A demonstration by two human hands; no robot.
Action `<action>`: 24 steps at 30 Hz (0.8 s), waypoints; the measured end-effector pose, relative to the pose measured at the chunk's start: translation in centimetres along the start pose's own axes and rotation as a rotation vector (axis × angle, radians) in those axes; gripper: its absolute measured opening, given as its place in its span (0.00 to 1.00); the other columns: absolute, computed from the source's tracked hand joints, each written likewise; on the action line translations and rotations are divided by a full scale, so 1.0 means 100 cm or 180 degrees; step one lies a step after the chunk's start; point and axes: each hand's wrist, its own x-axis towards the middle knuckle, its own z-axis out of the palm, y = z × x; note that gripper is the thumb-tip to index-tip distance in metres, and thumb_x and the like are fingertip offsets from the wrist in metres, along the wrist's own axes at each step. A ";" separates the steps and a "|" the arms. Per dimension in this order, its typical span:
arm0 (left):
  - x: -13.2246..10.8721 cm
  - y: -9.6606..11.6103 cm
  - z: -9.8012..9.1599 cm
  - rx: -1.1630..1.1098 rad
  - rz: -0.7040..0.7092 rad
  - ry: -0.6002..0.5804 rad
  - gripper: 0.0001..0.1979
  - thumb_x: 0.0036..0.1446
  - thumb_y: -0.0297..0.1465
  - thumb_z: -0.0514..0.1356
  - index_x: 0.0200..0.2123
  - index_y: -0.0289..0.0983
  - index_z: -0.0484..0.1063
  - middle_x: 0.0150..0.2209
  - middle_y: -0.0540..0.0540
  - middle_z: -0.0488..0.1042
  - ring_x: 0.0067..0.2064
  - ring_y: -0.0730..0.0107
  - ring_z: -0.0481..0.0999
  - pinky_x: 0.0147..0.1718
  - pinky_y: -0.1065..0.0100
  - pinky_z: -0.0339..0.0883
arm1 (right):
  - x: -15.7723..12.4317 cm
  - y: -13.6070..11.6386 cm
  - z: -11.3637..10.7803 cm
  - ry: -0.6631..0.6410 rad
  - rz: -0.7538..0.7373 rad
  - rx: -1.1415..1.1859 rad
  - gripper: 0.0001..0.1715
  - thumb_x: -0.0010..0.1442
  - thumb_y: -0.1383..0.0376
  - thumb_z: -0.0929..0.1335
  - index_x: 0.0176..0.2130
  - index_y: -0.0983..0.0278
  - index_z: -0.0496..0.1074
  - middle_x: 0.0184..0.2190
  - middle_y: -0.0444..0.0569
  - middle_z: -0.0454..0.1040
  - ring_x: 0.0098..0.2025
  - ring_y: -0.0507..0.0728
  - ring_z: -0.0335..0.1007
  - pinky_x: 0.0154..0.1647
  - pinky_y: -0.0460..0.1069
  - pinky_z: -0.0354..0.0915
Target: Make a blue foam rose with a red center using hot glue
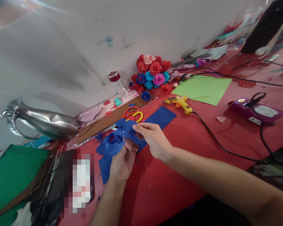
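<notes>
My left hand grips a half-made blue foam rose from below, just above the red table. My right hand pinches a blue foam petal against the rose's right side with thumb and fingers. Loose blue foam scraps lie under and left of my hands. A blue foam sheet lies just behind my right hand.
A yellow glue gun with a black cord lies behind the blue sheet. Scissors, a pile of finished foam roses, a green sheet, a purple device, a silver jug and a small glass jar surround the work spot.
</notes>
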 end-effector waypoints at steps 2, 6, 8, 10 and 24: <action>0.001 -0.001 -0.001 0.0018 -0.0014 0.0061 0.15 0.41 0.37 0.72 0.19 0.36 0.70 0.21 0.53 0.63 0.26 0.76 0.62 0.30 0.70 0.64 | -0.001 0.000 0.001 -0.0074 0.0039 -0.0037 0.07 0.43 0.64 0.75 0.22 0.65 0.75 0.18 0.40 0.70 0.24 0.48 0.63 0.29 0.46 0.58; 0.002 -0.004 -0.003 -0.0099 -0.0144 0.0340 0.15 0.35 0.35 0.75 0.18 0.35 0.72 0.22 0.52 0.68 0.32 0.73 0.70 0.36 0.70 0.69 | -0.003 0.002 0.002 -0.0286 0.0233 0.0002 0.10 0.43 0.63 0.75 0.21 0.66 0.74 0.16 0.39 0.68 0.21 0.47 0.61 0.27 0.45 0.58; 0.003 -0.004 -0.004 -0.0184 -0.0229 0.0438 0.15 0.32 0.33 0.76 0.19 0.35 0.72 0.23 0.51 0.71 0.32 0.74 0.72 0.37 0.70 0.71 | -0.005 0.002 0.002 -0.0345 0.0348 0.0060 0.11 0.43 0.62 0.75 0.20 0.66 0.73 0.16 0.40 0.68 0.20 0.47 0.61 0.25 0.45 0.58; 0.003 -0.004 -0.005 -0.0232 -0.0300 0.0487 0.15 0.32 0.32 0.76 0.19 0.35 0.73 0.23 0.51 0.73 0.30 0.75 0.72 0.36 0.71 0.72 | -0.007 0.001 0.003 -0.0388 0.0430 0.0131 0.13 0.42 0.61 0.76 0.20 0.65 0.72 0.15 0.40 0.68 0.19 0.47 0.62 0.23 0.45 0.59; 0.006 -0.005 -0.004 -0.0405 -0.0080 0.0551 0.12 0.36 0.29 0.74 0.18 0.36 0.73 0.23 0.53 0.76 0.31 0.74 0.75 0.36 0.71 0.72 | -0.013 0.004 0.004 -0.0473 0.0321 0.0316 0.11 0.43 0.63 0.76 0.24 0.65 0.72 0.17 0.40 0.70 0.22 0.47 0.66 0.26 0.44 0.61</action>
